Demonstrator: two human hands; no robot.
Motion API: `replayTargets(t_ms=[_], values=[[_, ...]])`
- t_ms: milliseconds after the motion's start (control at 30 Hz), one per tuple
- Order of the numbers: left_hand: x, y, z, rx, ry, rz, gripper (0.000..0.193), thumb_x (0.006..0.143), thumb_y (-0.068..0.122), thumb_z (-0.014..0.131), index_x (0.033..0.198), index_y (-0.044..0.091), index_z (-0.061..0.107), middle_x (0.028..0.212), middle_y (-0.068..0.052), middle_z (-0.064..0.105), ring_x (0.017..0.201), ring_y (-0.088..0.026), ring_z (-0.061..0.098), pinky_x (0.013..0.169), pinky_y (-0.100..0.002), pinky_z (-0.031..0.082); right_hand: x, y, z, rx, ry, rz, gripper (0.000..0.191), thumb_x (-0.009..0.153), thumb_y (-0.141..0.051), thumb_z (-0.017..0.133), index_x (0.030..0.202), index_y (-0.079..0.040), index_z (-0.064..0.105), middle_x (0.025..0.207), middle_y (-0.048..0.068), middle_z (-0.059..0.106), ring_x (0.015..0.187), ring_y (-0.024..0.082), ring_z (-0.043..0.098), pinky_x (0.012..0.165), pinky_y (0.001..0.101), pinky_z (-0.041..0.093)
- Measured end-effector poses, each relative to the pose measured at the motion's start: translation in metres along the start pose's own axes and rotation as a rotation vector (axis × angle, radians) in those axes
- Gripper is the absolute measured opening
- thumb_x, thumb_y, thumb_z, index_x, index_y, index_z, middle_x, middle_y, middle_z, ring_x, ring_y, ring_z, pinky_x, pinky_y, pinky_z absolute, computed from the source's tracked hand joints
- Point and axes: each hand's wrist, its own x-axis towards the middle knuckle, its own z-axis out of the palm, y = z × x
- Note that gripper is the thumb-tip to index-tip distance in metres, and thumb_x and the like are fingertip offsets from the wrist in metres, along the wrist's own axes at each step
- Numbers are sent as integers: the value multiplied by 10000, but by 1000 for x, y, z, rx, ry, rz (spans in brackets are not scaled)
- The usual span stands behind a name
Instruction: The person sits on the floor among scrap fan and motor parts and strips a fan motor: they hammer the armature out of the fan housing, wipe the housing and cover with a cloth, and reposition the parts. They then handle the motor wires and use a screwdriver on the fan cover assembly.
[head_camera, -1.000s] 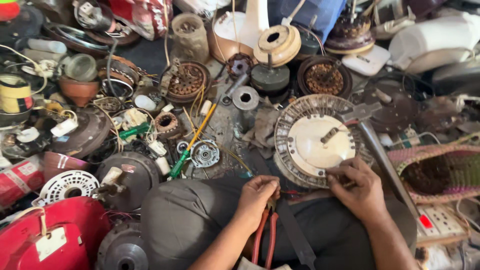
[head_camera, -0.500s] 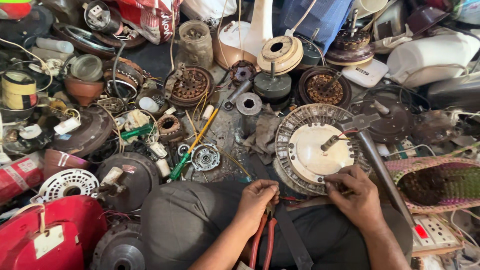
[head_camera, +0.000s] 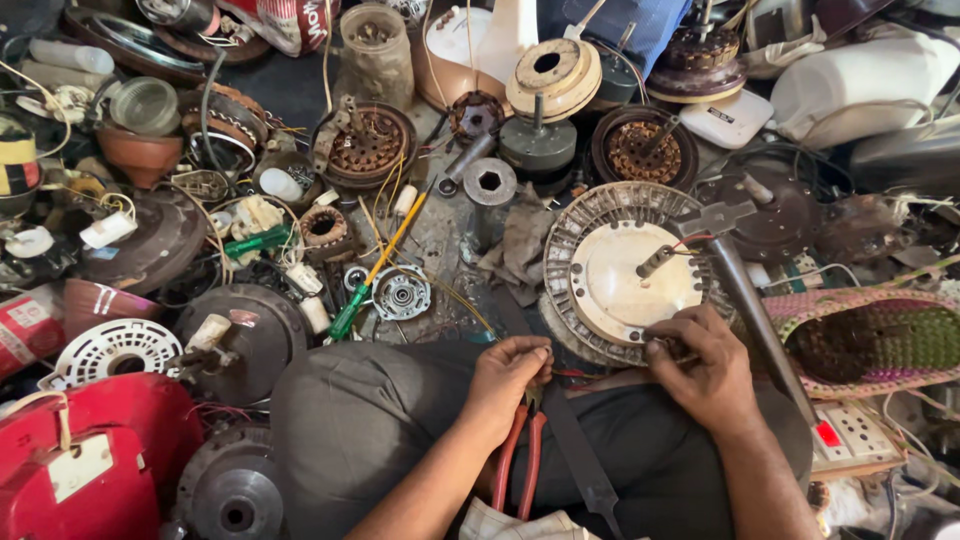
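My left hand grips red-handled pliers, my right hand pinches wiring at the opened fan motor's rim; reassembly remains undone.

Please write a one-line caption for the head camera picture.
Left hand grips red-handled pliers; right hand touches the round cream-and-grey fan motor.

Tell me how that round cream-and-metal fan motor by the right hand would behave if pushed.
The fan motor looks heavy for its size, with its metal finned rim. It lies flat, so it would probably slide, not roll. The shaft sticks up and the right hand rests on its edge, steadying it.
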Motion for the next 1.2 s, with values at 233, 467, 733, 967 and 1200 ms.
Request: replayTargets(t_ms=[233, 467, 733, 967, 1200], values=[[-2, -1, -1, 24, 23, 2, 203, 937, 92, 692, 1097, -30, 715, 903, -71, 735, 767, -136, 687, 722, -274, 563, -2, 3, -1, -3, -16, 71, 188, 776, -70, 805, 943, -39, 726, 927, 74, 650, 750, 173, 672, 632, 294, 536], [-2, -2, -3, -11, 8, -24, 210, 930, 88, 699, 1102, -31, 705, 917, -80, 736, 782, -145, 693, 747, -287, 580, -2, 1, -3, -43, -2, -8, 193, 771, -65, 815, 942, -49, 727, 924, 77, 647, 809, 203, 673, 682, 320, 535], [-1, -2, -3, 4, 39, -38, 201, 920, 76, 696, 1093, -24, 710, 915, -77, 737, 806, -145, 700, 769, -290, 584, 1, -8, -8, -24, -12, -8, 191, 771, -59, 810, 926, -32, 701, 916, 84, 638, 805, 213, 665, 693, 327, 539], [-2, 0, -3, -28, 34, -51, 188, 934, 77, 683, 1092, -22, 706, 907, -62, 722, 797, -128, 679, 762, -284, 566, 27, 9, -10, -88, 359, 277, 243, 850, -102, 774, 1058, 6, 710, 829, 95, 655, 668, 223, 638, 619, 351, 528], [0, 0, -6, -51, 38, -35, 197, 927, 74, 684, 1094, -29, 705, 888, -64, 720, 772, -135, 671, 734, -288, 561, 55, 30, -8, -288, 259, 559, 280, 803, -284, 795, 921, -30, 775, 768, 138, 751, 685, 230, 727, 668, 362, 562]])
